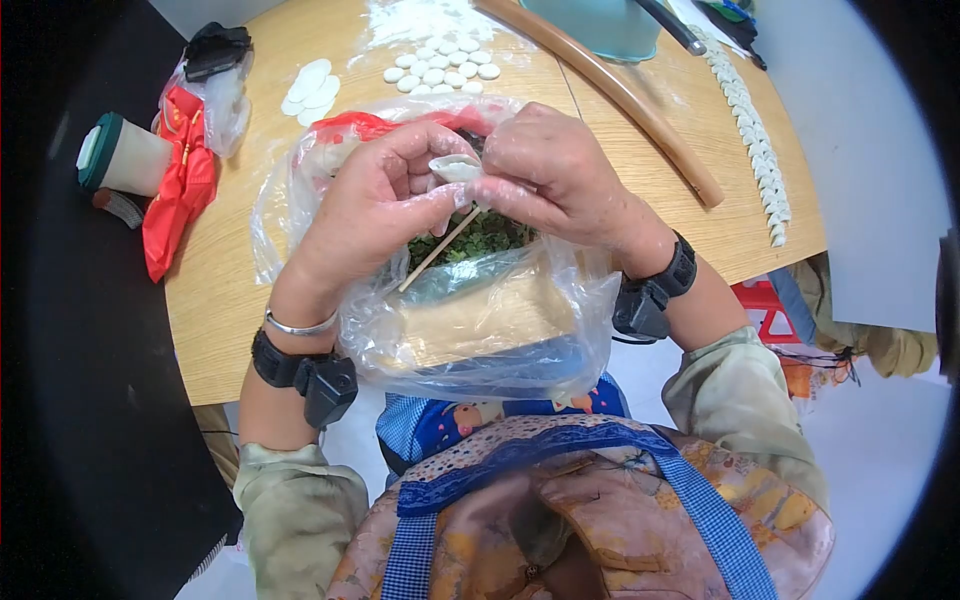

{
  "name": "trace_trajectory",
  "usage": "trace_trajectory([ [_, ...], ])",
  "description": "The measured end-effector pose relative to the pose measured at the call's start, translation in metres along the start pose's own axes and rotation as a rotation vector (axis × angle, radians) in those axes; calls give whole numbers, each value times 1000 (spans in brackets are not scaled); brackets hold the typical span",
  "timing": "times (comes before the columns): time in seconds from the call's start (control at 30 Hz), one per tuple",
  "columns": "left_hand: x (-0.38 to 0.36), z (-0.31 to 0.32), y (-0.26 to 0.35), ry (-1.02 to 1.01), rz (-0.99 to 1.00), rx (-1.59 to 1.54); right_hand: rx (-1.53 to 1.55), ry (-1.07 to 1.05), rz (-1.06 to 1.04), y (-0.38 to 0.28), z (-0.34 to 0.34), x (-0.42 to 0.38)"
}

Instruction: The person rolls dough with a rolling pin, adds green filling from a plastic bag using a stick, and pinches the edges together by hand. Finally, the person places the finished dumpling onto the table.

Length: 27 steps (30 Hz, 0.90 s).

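A small folded white dumpling (456, 168) is held between my two hands, above a clear plastic bag (470, 370). My left hand (385, 190) has its thumb and fingers closed round the dumpling's left side. From the right, my right hand (550, 175) pinches its edge, with the fingers curled. Under the hands, chopped green filling (485, 235) shows inside the bag, and a thin wooden stick (440, 250) leans in it.
Flat dough rounds (312, 90) lie at the back left, small dough discs (440, 66) at the back centre. A long wooden rod (620, 95) and a row of finished dumplings (750, 135) are on the right. A lidded cup (135, 157) and red bag (180, 190) are left.
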State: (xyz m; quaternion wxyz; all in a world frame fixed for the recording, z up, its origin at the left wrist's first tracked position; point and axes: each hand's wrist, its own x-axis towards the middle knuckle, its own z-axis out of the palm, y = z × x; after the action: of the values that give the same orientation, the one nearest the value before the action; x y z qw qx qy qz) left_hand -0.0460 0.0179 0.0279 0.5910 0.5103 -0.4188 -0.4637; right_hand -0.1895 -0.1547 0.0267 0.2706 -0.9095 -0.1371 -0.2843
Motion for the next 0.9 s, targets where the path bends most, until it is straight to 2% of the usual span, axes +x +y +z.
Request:
trace_trajectory([
  [0.23,1,0,-1,-40,-81,122,1,-7,0,-2,3,1],
  [0.37,-1,0,1,-40,-80,75,-23,8,-27,0,5,0],
  [0.47,1,3,-2,-24,-24,106,-66,-9,-51,-2,4,0],
  [0.53,3,7,-7,46,127,66,-51,55,-61,-4,4,1],
  [0.57,2,6,-3,45,127,67,-52,56,-61,-4,4,1],
  [0.63,-1,2,8,-34,-57,76,-27,68,-63,-2,4,0],
  [0.73,-1,-4,2,-98,-86,29,32,30,-35,-4,-1,0],
  [0.9,1,3,-1,-72,23,22,1,34,-18,-5,2,0],
])
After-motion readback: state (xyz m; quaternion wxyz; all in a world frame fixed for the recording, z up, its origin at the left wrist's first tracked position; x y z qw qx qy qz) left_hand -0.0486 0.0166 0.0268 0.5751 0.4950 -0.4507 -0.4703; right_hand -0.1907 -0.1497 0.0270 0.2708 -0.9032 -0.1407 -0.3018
